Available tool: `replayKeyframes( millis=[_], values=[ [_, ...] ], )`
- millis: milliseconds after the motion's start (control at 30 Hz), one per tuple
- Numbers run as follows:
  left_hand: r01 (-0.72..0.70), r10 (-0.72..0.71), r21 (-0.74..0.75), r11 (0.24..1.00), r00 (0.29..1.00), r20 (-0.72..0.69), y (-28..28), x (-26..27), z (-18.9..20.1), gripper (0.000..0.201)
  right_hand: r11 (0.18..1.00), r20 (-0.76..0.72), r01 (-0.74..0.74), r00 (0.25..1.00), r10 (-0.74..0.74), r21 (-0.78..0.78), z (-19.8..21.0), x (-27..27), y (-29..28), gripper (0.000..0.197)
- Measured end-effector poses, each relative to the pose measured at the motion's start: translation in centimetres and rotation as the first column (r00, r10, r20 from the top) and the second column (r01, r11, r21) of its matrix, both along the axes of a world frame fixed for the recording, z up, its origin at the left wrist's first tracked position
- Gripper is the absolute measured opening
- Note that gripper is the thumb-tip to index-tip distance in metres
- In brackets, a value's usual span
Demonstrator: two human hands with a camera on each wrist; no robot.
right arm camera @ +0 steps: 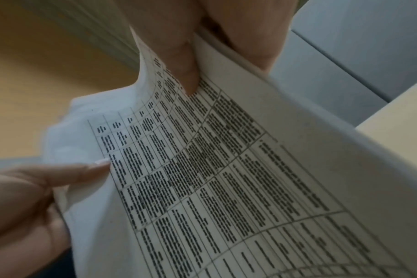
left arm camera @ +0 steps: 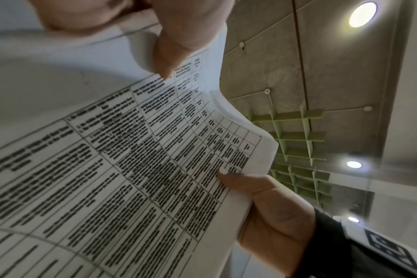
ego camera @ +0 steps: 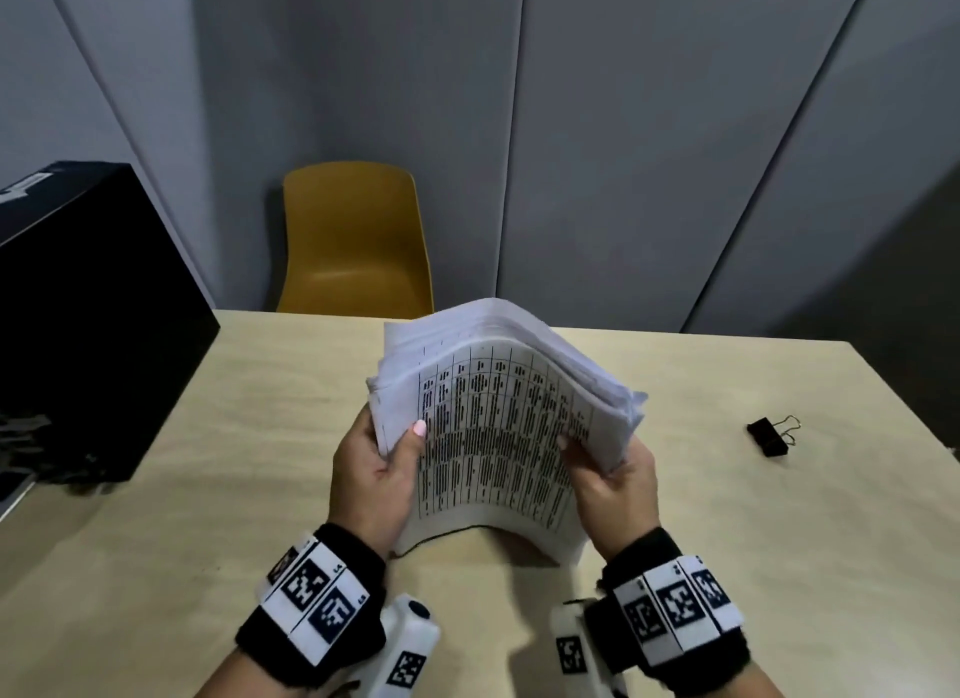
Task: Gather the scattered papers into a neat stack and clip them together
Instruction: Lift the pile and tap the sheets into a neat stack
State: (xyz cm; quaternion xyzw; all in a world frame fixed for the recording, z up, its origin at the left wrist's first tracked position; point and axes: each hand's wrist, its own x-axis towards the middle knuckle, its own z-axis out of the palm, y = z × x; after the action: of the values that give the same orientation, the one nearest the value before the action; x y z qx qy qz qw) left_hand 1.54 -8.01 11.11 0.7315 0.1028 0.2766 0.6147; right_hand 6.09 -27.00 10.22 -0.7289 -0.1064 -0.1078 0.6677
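Head view: the thick stack of white printed papers (ego camera: pixel 498 427) is held upright on the light wooden table (ego camera: pixel 208 515), clamped at its sides by the left hand (ego camera: pixel 376 469) and the right hand (ego camera: pixel 610 476). Gathering seems done; upper edges are uneven. The black metal binder clip (ego camera: pixel 769 436) lies unused, well apart, with open room around.

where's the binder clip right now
In the head view the black binder clip lies on the table, off to the right of the paper stack and beyond the right hand, untouched.
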Motion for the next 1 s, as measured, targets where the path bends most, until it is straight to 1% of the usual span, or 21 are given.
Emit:
replayKeyframes(
  millis=[67,133,200,267,333,367,400,433,500,533,600,633,700,767,833,933,1000],
  values=[
    [0.017,-0.018,0.012,1.0,1.0,0.022,-0.1,0.0,0.4,0.033,1.0,-0.006,0.019,1.0,-0.019,0.012,0.3,-0.1,-0.2,0.03],
    [-0.001,-0.001,0.031,1.0,0.999,0.05,-0.1,-0.2,0.7,0.039,1.0,0.019,0.029,0.999,-0.029,0.006,0.6,-0.2,-0.3,0.036],
    [-0.034,0.031,0.029,0.999,0.996,0.085,0.2,-0.3,1.0,0.052,0.999,0.06,0.032,0.998,-0.034,0.03,1.2,-0.5,-0.3,0.049],
    [-0.057,0.049,0.05,0.997,0.987,0.156,0.5,-0.5,1.6,0.068,0.998,0.129,0.037,0.991,-0.044,0.054,1.8,-0.6,-0.3,0.069],
    [-0.103,0.064,0.156,0.982,0.969,0.24,0.8,-0.5,2.2,0.088,0.997,0.213,0.035,0.976,-0.048,0.064,2.3,-0.6,-0.3,0.086],
    [-0.14,0.073,0.237,0.961,0.961,0.268,0.9,-0.6,2.5,0.096,0.997,0.261,0.033,0.964,-0.05,0.067,2.6,-0.6,-0.3,0.091],
    [-0.175,0.077,0.328,0.928,0.954,0.291,0.9,-0.6,2.8,0.098,0.997,0.308,0.045,0.949,-0.061,0.057,2.8,-0.7,-0.3,0.094],
    [-0.204,0.072,0.416,0.886,0.947,0.312,0.9,-0.6,2.9,0.096,0.997,0.352,0.077,0.932,-0.082,0.026,3.0,-0.8,-0.2,0.094],
    [-0.223,0.05,0.532,0.817,0.946,0.32,1.0,-0.7,3.1,0.075,0.987,0.431,0.148,0.896,-0.106,-0.063,3.4,-0.9,-0.1,0.083],
    [-0.214,0.047,0.548,0.809,0.952,0.302,1.1,-0.7,3.2,0.065,0.981,0.457,0.166,0.883,-0.103,-0.1,3.5,-0.9,-0.1,0.075],
    [-0.202,0.068,0.531,0.823,0.963,0.261,1.7,-0.9,2.9,0.054,0.973,0.468,0.187,0.878,-0.104,-0.135,3.6,-0.9,-0.3,0.059],
    [-0.206,0.086,0.505,0.838,0.964,0.251,1.9,-1.0,2.8,0.053,0.973,0.465,0.187,0.879,-0.106,-0.132,3.6,-0.9,-0.3,0.054],
    [-0.217,0.102,0.469,0.856,0.961,0.257,2.0,-1.1,2.8,0.056,0.975,0.468,0.194,0.875,-0.121,-0.111,3.6,-1.0,-0.3,0.05],
    [-0.208,0.073,0.508,0.836,0.959,0.273,1.7,-1.1,2.8,0.06,0.974,0.483,0.197,0.867,-0.119,-0.113,3.6,-1.0,-0.1,0.051],
    [-0.183,0.048,0.546,0.818,0.967,0.252,1.5,-1.1,2.6,0.058,0.972,0.485,0.198,0.867,-0.115,-0.124,3.5,-1.0,0.1,0.05],
    [-0.167,0.062,0.501,0.849,0.974,0.22,2.2,-1.0,2.0,0.052,0.975,0.45,0.192,0.884,-0.123,-0.109,3.2,-0.9,-0.2,0.046],
    [-0.161,0.054,0.488,0.858,0.973,0.226,2.4,-1.0,1.7,0.055,0.974,0.448,0.193,0.885,-0.123,-0.115,3.3,-0.9,-0.3,0.047]
  ],
)
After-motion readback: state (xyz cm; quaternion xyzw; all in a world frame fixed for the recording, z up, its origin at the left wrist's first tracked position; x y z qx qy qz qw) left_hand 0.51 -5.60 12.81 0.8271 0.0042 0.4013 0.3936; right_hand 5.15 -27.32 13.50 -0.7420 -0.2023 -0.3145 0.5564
